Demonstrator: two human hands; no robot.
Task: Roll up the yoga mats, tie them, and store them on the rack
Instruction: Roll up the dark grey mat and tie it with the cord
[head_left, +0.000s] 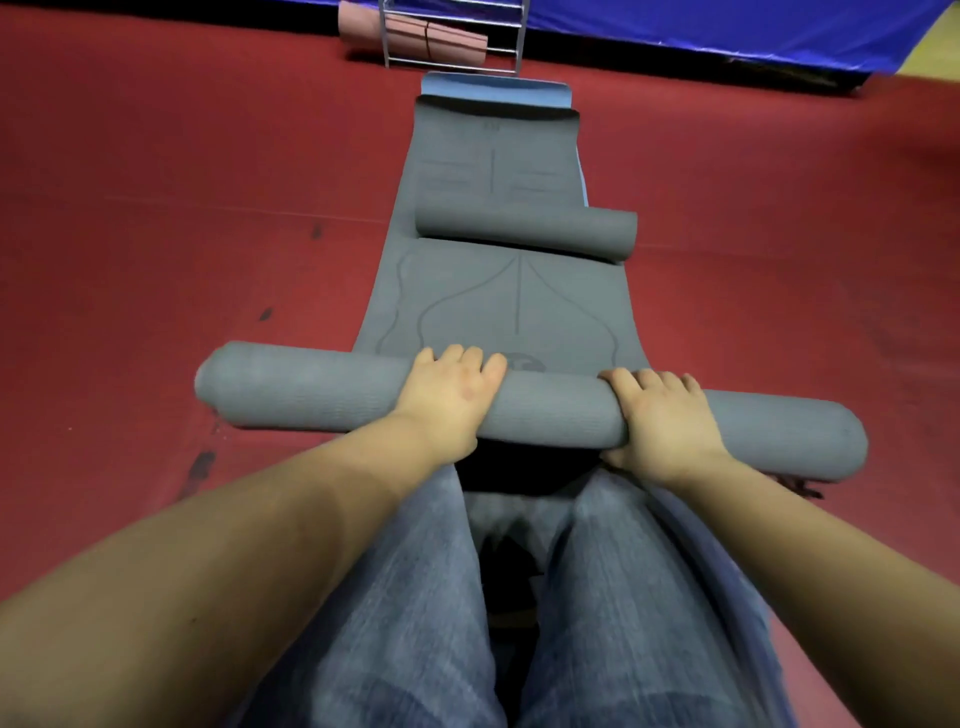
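Floor: I see a red carpet (156, 208) filling most of the frame, with a few dark marks at left centre.
Room edge: a blue tarp (727, 31) runs along the top of the frame, right of centre.
Rack: a metal wire rack (506, 39) stands at top centre, with rolled pink mats (415, 36) lying in and beside it.
Grey mat: a grey yoga mat (498, 306) lies flat down the middle of the frame, line markings on its face; its near end is wound into a thick roll (311, 387) lying crosswise at centre.
Second roll: a smaller grey roll (524, 228) lies across the flat mat in the upper middle, with more grey mat beyond it.
Blue mat: a blue edge (496, 88) shows beyond the far end of the grey, just before the rack.
Left hand: my left hand (449, 395) lies over the thick roll, fingers curled over its far side — gripping it.
Right hand: my right hand (662, 415) does the same further right, fingers over the top, thumb under the near side.
Legs: knees in blue jeans (415, 597) fill the bottom centre, directly below the roll.
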